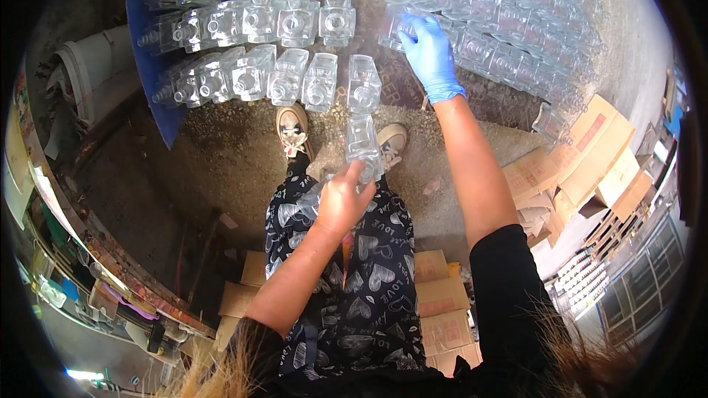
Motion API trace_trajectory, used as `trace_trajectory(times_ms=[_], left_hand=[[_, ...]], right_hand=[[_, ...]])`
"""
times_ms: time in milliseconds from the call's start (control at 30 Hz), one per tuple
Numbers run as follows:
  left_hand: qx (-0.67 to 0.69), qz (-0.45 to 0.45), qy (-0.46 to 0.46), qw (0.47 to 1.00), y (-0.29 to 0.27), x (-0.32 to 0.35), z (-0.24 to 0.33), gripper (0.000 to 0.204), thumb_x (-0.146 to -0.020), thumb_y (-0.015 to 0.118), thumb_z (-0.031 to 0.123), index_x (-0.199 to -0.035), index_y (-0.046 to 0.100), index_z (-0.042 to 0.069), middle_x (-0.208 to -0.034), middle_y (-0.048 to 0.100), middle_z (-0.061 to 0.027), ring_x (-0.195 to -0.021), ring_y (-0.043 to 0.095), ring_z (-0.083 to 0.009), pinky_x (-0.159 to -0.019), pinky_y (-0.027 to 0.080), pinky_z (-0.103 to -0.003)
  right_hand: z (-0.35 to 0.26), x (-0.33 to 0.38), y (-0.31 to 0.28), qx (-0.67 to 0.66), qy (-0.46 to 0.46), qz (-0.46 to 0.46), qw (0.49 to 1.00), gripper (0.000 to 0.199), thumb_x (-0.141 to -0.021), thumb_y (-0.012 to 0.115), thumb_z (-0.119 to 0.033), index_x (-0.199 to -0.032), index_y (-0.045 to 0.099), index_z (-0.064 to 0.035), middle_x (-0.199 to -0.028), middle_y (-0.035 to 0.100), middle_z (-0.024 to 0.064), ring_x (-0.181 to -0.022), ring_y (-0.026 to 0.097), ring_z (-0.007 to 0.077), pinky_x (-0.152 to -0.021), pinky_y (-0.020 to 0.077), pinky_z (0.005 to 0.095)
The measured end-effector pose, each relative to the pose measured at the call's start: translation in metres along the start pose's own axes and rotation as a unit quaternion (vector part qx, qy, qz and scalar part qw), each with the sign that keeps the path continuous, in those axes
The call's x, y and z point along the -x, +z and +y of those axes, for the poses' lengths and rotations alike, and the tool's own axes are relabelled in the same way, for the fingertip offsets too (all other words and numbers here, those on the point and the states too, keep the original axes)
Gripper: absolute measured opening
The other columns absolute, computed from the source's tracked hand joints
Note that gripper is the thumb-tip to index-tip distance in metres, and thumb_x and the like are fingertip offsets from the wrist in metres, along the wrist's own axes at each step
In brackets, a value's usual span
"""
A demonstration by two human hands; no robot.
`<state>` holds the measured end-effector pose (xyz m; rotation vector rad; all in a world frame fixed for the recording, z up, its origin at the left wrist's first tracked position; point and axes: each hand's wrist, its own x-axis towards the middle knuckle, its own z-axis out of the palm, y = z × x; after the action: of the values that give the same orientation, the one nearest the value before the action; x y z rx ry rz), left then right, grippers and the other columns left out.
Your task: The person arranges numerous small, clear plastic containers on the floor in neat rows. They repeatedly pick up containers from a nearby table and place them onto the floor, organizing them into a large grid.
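Observation:
My bare left hand (pixel 344 197) is closed around a clear square glass bottle (pixel 361 136) in front of my knees. Beside that hand, over my thigh, more clear glass (pixel 310 200) shows, partly hidden by my fingers. My right hand (pixel 431 55), in a blue glove, reaches forward with its fingers on another clear glass bottle (pixel 389 29), smeared by motion. Several rows of like bottles (pixel 258 70) lie ahead on the left, their necks toward me. A single bottle (pixel 363 85) ends the nearest row. Further bottles (pixel 509 51) are packed to the right of my glove.
A blue board (pixel 151 74) stands at the left end of the rows. One loose bottle (pixel 549 124) lies at the right, near open cardboard boxes (pixel 590 151). More cartons (pixel 444 302) are by my legs. My shoes (pixel 292 131) are close to the nearest row.

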<state>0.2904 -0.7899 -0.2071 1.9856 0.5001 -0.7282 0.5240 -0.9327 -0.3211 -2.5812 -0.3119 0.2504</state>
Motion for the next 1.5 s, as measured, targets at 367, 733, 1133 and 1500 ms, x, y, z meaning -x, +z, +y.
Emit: trace_trajectory(times_ms=[367, 733, 1133, 1500], left_hand=[[0.023, -0.008, -0.021, 0.999, -0.03, 0.013, 0.045, 0.029, -0.079, 0.072, 0.019, -0.096, 0.057, 0.001, -0.078, 0.066, -0.0186, -0.068, 0.067, -0.0366, -0.063, 0.054, -0.043], [0.072, 0.072, 0.09, 0.991, -0.09, 0.044, 0.096, 0.04, -0.072, 0.084, 0.017, -0.103, 0.065, 0.001, -0.073, 0.061, -0.007, -0.049, 0.056, -0.0106, -0.046, 0.046, -0.026], [0.192, 0.157, 0.02, 0.969, -0.082, 0.068, 0.034, 0.028, -0.08, 0.078, 0.006, -0.104, 0.065, 0.004, -0.063, 0.054, 0.0047, -0.052, 0.044, 0.0006, -0.049, 0.038, -0.016], [0.211, 0.138, -0.005, 0.968, -0.059, 0.069, 0.004, 0.021, -0.082, 0.076, 0.005, -0.101, 0.066, 0.003, -0.068, 0.055, 0.005, -0.056, 0.046, 0.0008, -0.051, 0.04, -0.016]], right_hand=[[-0.095, 0.158, -0.114, -0.172, -0.104, -0.314, 0.928, 0.049, -0.075, 0.066, -0.01, -0.123, 0.056, -0.0057, -0.127, 0.054, 0.0171, -0.108, 0.059, 0.0353, -0.085, 0.0506, 0.0439], [-0.143, 0.143, -0.164, -0.121, -0.138, -0.19, 0.965, 0.036, -0.078, 0.069, -0.01, -0.113, 0.063, -0.0034, -0.106, 0.062, 0.0113, -0.09, 0.065, 0.0273, -0.075, 0.055, 0.0355], [-0.126, 0.036, -0.105, -0.093, -0.067, 0.027, 0.993, 0.029, -0.076, 0.078, -0.01, -0.101, 0.065, -0.0046, -0.087, 0.061, 0.0121, -0.067, 0.062, 0.0249, -0.061, 0.0521, 0.0335], [-0.104, 0.011, -0.049, -0.069, -0.059, 0.074, 0.993, 0.025, -0.074, 0.078, -0.013, -0.092, 0.063, -0.0038, -0.087, 0.061, 0.015, -0.077, 0.062, 0.0331, -0.067, 0.0513, 0.0403]])
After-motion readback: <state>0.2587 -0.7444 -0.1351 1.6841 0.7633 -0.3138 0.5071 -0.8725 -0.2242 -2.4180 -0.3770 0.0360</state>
